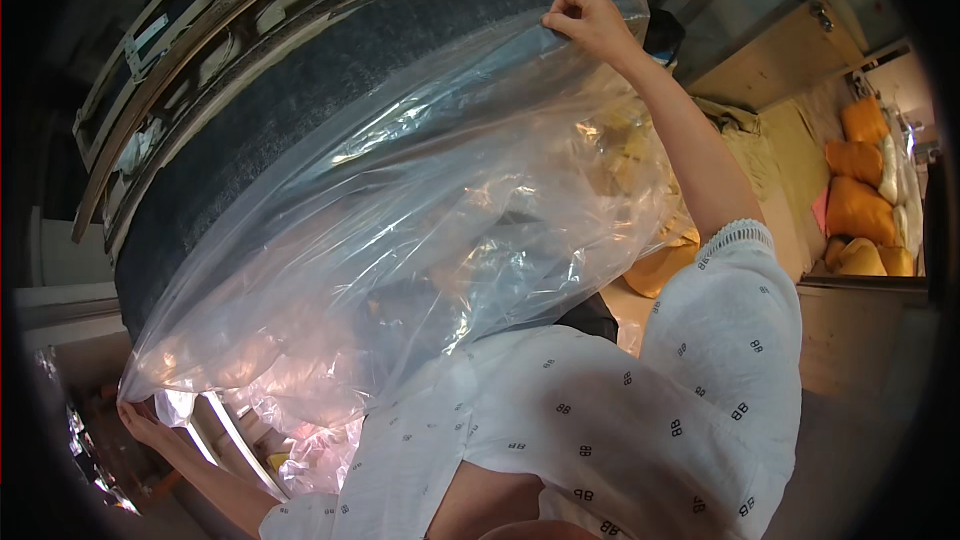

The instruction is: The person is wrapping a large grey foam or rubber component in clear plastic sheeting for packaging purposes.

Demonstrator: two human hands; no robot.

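Observation:
A wide sheet of clear plastic film [400,210] is stretched between my two hands, its far edge running slantwise over a dark grey padded surface [330,65]. My right hand [590,22] pinches the film near its upper right corner, thumb and finger pressed together. At the lower left, my left hand [138,424] grips the opposite corner, with its fingers partly hidden by the film and shadow. Creased and shiny, the film hangs down toward my body. Whether it is a single sheet or a bag I cannot tell.
Wooden and metal rails [180,50] run along the surface's far side. Pinkish crumpled plastic [310,450] lies below at the left. A wooden panel [775,52] stands at the upper right, and several orange bundles [862,210] are stacked beyond a doorway at the right.

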